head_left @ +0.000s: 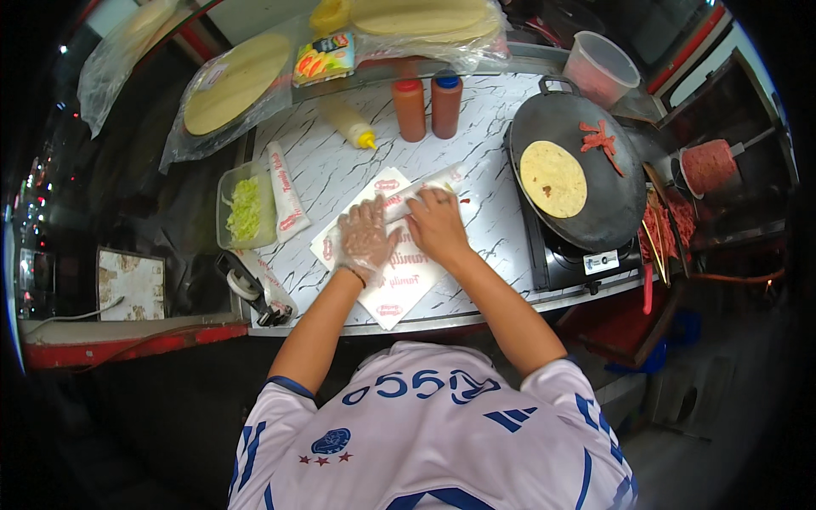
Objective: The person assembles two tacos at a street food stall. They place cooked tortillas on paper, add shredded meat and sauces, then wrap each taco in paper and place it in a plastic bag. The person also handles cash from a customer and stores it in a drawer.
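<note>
My left hand [367, 240], in a thin clear plastic glove, presses on a rolled wrap [422, 185] in white printed paper. My bare right hand [437, 225] grips the same roll from the right. The roll lies on a sheet of white wrapping paper [393, 285] with red print, spread on the marble-patterned counter [331, 166]. Both hands sit side by side over the roll's near end.
A black pan [616, 183] on a stove holds a round flatbread [553, 178] and red meat strips [598, 138]. Two brown sauce bottles [427, 106], a yellow squeeze bottle [353, 125], a tub of shredded lettuce [244, 208], bagged flatbreads [236, 83] and a tape dispenser [246, 285] ring the counter.
</note>
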Demonstrator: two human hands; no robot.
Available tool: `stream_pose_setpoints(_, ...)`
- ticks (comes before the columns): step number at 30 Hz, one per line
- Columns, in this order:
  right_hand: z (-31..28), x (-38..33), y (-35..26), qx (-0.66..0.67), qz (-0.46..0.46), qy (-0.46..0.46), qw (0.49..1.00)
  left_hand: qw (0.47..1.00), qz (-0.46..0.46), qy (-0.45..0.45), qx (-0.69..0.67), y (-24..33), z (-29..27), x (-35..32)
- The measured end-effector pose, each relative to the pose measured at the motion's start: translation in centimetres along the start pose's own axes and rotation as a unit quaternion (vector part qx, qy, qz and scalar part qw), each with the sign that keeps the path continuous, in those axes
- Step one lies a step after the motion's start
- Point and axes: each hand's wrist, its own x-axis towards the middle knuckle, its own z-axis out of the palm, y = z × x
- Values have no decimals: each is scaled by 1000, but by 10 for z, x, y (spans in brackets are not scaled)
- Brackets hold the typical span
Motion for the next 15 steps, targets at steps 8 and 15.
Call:
stream_pose_setpoints(8,0,-32,74,-58,83,89,991,993,14,-44,-109,1,-24,48)
stream_pose_setpoints(15,-39,-80,50,29,132,67,989,946,-65,-219,-230,-15,-42,55)
